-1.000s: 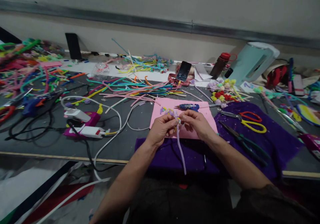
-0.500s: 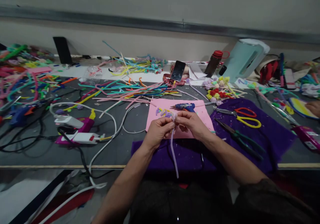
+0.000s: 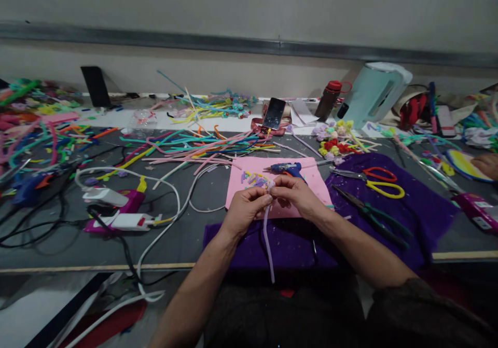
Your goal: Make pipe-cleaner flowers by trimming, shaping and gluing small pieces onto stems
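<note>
Two hands meet in the head view, above the near edge of a pink sheet [image 3: 290, 167]. The left hand [image 3: 243, 210] is closed, and its fingertips pinch the top of a lilac pipe cleaner [image 3: 266, 239]. The right hand [image 3: 298, 196] is closed too, and its fingers pinch the same top part, so both hands touch each other there. The long end of the pipe cleaner hangs down from the hands, over a purple cloth [image 3: 412, 203], and reaches past the near edge of the table [image 3: 58, 244].

On the pink sheet, just far of the hands, lies a blue glue gun [image 3: 288, 168], with small coloured pieces at its left. On the purple cloth at the right lie scissors [image 3: 379, 180] with red and yellow handles, and dark pliers [image 3: 369, 213] near them. Many coloured pipe cleaners [image 3: 202, 143] are spread on the far side of the table. White chargers [image 3: 116, 210] with cables lie at the left. At the far right edge another person's hand [image 3: 488, 165] rests on a round plate.
</note>
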Tool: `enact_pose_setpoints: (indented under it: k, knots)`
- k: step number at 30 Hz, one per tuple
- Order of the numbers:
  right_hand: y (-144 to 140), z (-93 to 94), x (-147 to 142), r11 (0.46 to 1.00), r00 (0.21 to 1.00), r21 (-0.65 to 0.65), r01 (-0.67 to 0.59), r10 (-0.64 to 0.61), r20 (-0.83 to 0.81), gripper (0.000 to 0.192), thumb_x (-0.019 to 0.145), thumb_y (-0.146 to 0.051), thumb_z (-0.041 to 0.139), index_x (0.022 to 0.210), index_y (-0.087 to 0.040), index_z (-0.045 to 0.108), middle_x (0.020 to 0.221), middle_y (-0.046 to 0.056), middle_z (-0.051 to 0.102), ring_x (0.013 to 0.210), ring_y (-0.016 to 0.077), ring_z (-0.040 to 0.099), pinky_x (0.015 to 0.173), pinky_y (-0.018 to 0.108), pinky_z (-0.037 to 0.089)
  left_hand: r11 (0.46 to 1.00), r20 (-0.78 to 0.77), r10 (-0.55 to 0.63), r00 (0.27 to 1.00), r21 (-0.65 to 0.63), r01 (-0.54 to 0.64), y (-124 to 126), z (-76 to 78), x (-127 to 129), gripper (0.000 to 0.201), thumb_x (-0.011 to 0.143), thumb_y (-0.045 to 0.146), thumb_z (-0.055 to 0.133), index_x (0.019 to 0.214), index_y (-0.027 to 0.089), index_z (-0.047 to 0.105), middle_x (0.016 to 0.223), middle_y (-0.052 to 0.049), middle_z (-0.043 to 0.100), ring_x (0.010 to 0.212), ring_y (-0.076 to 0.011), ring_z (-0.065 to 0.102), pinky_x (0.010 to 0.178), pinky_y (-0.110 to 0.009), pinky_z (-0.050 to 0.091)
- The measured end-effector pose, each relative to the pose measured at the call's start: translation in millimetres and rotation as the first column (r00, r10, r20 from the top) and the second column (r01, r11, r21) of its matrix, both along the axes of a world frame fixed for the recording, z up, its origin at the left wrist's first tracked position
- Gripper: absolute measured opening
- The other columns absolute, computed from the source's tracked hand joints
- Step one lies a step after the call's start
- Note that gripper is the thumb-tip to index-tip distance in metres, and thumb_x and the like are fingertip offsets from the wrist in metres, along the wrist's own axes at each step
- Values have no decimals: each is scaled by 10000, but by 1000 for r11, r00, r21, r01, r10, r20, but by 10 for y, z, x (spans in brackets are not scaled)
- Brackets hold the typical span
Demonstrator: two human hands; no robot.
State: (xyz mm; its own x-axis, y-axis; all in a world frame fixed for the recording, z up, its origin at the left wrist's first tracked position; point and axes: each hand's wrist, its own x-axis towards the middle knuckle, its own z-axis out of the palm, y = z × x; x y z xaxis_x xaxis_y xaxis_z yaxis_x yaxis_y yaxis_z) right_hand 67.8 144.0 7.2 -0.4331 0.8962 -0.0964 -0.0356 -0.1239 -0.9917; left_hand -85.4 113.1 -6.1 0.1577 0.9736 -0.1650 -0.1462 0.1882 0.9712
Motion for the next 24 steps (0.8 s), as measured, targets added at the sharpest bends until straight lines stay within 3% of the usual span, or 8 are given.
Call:
enact_pose_setpoints:
  k: [12,20,24]
  knots:
    - [-15,11,16,1000,999,10,-24,25,-37,192,701,-331,634,753,-152,588,580,-30,576,427,60,460,399,182,311,996,147,8,989,-89,5,25,-17,-29,278,644,381,713,658,130,595,445,61,449,336,-11,320,344,-149,169]
    - [11,51,48,966,975,128,222,-222,-22,203,700,-350,642,686,-161,571,563,-44,537,420,54,412,403,191,314,990,207,-30,978,-131,58,27,-4,-34,262,651,354,716,701,119,609,535,29,541,334,6,321,329,-138,177]
    - [-16,56,50,939,969,240,245,-247,-22,165,722,-323,626,698,-166,584,604,-32,541,463,66,431,433,198,354,991,189,-37,981,-116,60,23,5,-29,268,647,358,718,715,120,617,609,4,595,342,7,349,334,-141,178]
